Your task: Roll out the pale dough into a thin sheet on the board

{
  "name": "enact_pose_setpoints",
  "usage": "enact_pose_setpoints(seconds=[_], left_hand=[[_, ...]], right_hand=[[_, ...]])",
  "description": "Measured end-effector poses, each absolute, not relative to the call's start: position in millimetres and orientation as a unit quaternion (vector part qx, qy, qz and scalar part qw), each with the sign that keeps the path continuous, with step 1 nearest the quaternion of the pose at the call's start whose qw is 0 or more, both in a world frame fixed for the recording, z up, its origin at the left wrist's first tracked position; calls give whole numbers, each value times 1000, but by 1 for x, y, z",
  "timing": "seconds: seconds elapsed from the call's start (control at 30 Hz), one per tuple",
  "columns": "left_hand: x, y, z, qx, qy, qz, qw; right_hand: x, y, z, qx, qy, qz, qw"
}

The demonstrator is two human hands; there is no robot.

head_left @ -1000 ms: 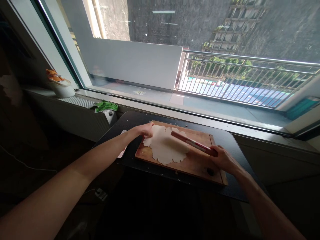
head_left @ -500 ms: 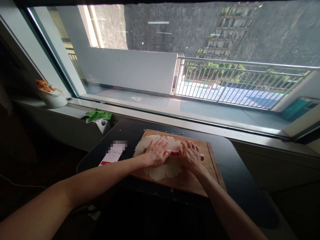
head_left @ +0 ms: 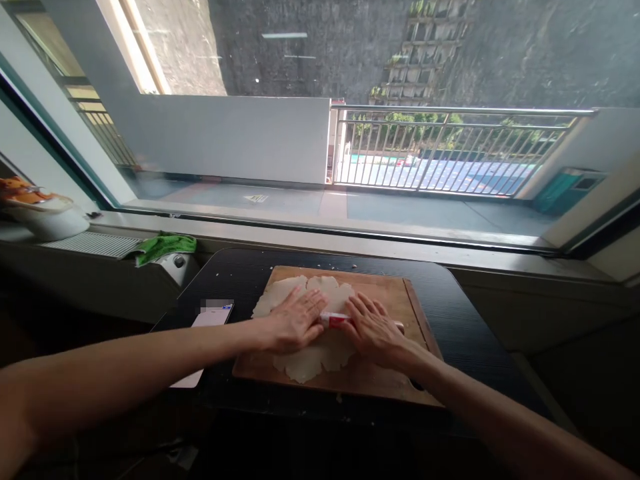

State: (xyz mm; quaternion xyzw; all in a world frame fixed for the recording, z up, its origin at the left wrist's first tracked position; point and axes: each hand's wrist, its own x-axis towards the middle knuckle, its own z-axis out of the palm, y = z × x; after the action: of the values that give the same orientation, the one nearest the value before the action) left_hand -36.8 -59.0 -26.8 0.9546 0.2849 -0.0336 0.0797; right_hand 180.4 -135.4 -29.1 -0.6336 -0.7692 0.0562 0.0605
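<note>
Both hands lie over a rolling pin [head_left: 334, 320] that has a red and white middle and a wooden end at the right. My left hand [head_left: 297, 321] rests flat on its left part, fingers stretched forward. On the right part lies my right hand [head_left: 375, 328], its fingers spread and not wrapped around the pin. Beneath the pin is a thin, pale sheet of dough [head_left: 313, 363] with ragged, split edges. The dough lies on a wooden cutting board [head_left: 387, 293]. My left hand covers the pin's left end.
The board stands on a black table [head_left: 465, 340] with small crumbs. A phone [head_left: 213, 317] lies left of the board, partly behind my left forearm. A green cloth [head_left: 167, 247] and a white pot [head_left: 55, 220] sit by the window, which has a sill [head_left: 320, 237].
The view has turned a little to the right. Both hands and the rolling pin are slightly nearer to me on the dough. The phone screen looks different.
</note>
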Motion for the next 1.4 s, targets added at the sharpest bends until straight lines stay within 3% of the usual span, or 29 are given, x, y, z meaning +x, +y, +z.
enact_pose_setpoints(seconds=[0.1,0.27,0.5,0.7,0.93,1.17,1.4], left_hand=[[-33,-56,-28,947,313,-9,73],[11,-5,-10,863,499,5,78],[-24,-29,-30,937,337,-14,88],[-2,17,-13,860,506,73,15],[-21,-24,-31,931,355,79,22],[-4,12,-13,856,513,68,8],[-30,-21,-38,918,393,38,34]], right_hand=[[185,-135,-30,-618,-781,20,85],[187,-79,-10,-726,-683,17,74],[191,-115,-19,-573,-815,26,80],[196,-50,-8,-714,-694,-7,88],[189,-91,-21,-690,-719,17,76],[192,-46,-8,-791,-604,35,96],[192,-95,-21,-714,-697,18,69]])
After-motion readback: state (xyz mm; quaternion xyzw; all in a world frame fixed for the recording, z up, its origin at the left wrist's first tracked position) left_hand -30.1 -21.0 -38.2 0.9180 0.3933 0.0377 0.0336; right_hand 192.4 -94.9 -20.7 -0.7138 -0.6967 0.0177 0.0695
